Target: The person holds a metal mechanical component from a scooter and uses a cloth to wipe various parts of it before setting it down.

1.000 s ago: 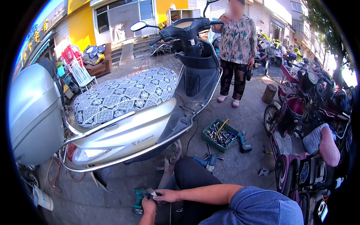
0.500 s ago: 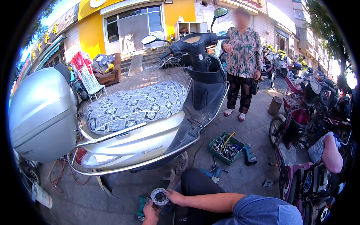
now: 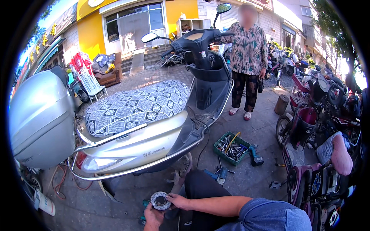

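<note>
My right hand grips the right edge of a round, grey ring-shaped metal part. My left hand holds its lower left edge, so the part sits between both hands beside my dark-clothed knee. A teal power tool lies partly hidden behind my left hand. Just above stands a silver scooter with a patterned seat cover, its lower rear parts near my knee.
A green crate of tools, a cordless drill and a blue tool lie right of me. A person stands beyond the scooter. Parked two-wheelers line the right; a white bucket and hoses are at left.
Since a second ago, the part in my hands has turned to show its round face. The standing person's raised hand has come down from near the face toward the scooter's handlebar.
</note>
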`<act>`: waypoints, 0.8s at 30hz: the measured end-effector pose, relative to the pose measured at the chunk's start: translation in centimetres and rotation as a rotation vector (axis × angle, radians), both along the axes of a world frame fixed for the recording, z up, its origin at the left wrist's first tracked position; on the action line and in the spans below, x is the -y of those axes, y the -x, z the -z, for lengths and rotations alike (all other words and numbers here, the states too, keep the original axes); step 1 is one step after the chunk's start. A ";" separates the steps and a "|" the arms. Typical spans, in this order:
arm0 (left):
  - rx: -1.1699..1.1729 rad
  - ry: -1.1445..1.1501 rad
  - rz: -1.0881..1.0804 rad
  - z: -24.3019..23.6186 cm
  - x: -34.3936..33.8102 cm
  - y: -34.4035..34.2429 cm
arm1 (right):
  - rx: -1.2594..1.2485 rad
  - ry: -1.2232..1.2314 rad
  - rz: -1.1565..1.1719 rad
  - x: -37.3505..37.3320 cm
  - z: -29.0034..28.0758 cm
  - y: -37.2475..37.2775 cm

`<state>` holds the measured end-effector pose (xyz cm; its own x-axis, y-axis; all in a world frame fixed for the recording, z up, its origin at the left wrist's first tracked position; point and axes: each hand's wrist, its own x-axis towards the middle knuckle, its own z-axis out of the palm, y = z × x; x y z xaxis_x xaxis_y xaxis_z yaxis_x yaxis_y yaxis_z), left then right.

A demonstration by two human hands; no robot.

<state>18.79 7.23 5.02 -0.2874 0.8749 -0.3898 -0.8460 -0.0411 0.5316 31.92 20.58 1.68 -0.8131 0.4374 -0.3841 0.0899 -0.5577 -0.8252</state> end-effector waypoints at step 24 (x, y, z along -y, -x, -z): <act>0.129 0.116 -0.230 -0.7 -0.1 0.3 | 0.120 -0.400 -0.165 1.3 -4.8 -1.5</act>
<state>18.45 7.36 5.75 -0.4148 0.7399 -0.5296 -0.8825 -0.1855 0.4321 33.38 19.27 6.53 -0.8446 0.4390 -0.3066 0.2587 -0.1668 -0.9514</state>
